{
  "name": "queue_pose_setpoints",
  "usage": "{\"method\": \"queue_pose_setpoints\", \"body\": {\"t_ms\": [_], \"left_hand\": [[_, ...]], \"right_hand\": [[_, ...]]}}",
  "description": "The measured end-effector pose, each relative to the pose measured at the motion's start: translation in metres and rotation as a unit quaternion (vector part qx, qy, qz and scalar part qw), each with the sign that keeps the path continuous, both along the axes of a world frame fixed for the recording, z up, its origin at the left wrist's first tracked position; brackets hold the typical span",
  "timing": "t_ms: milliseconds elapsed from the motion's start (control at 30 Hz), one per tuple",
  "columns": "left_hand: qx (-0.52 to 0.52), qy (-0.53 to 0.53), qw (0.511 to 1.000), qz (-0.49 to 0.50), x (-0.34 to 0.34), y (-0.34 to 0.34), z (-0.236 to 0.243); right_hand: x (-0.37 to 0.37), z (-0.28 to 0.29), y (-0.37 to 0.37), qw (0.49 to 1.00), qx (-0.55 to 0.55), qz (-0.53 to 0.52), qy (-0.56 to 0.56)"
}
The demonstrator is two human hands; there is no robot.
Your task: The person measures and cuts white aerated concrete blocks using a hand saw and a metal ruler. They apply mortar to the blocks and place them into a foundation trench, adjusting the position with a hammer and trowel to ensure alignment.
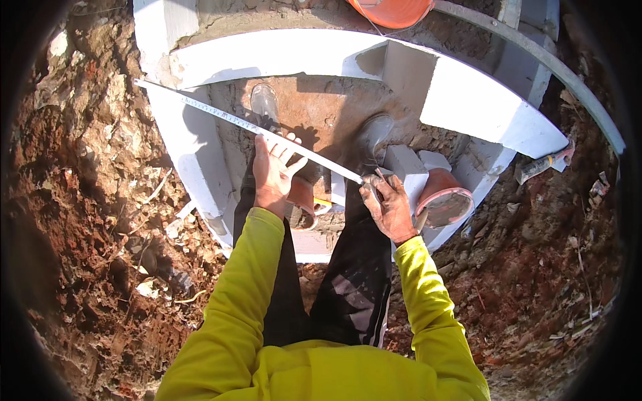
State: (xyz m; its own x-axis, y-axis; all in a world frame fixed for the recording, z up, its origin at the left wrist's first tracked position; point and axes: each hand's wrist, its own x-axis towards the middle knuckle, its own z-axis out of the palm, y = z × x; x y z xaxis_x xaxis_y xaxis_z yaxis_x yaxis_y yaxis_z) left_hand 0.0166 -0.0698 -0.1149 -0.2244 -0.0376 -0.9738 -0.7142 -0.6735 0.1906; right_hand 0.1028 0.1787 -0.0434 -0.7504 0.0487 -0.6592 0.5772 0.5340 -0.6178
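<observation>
A long white measuring strip with markings [221, 113] runs diagonally from the upper-left block wall down to my right hand [385, 208], whose bent fingers grip its lower end. My left hand [271, 175] is palm up beneath the strip, fingers spread, touching or very close to it. Below and between my hands are a terracotta-coloured bucket [301, 214] and a partly hidden yellow-edged object [322, 204]. Grey blocks [404, 167] and another bucket of grey material [447, 206] lie right of my right hand. My boots [376, 130] stand inside the walled space.
White block walls [254, 53] enclose the muddy floor [314, 107]. An orange bucket [391, 10] is at the top, near a curved grey bar [562, 67]. A dirty hand tool [538, 167] lies at the right. Rough reddish soil [93, 200] surrounds the structure.
</observation>
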Motion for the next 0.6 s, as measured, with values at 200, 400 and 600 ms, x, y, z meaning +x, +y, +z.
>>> {"method": "queue_pose_setpoints", "body": {"t_ms": [200,400,600], "left_hand": [[-0.025,0.109,0.994,-0.012,0.017,0.028,0.038],[-0.193,0.151,0.96,-0.136,0.057,0.016,0.056],[-0.158,0.138,0.971,-0.114,0.05,-0.014,0.076]], "right_hand": [[0.001,0.015,-0.056,0.991,-0.123,-0.052,0.008],[-0.059,0.004,-0.082,0.995,-0.053,-0.074,-0.041],[-0.164,-0.105,-0.058,0.958,0.101,-0.201,0.177]]}}
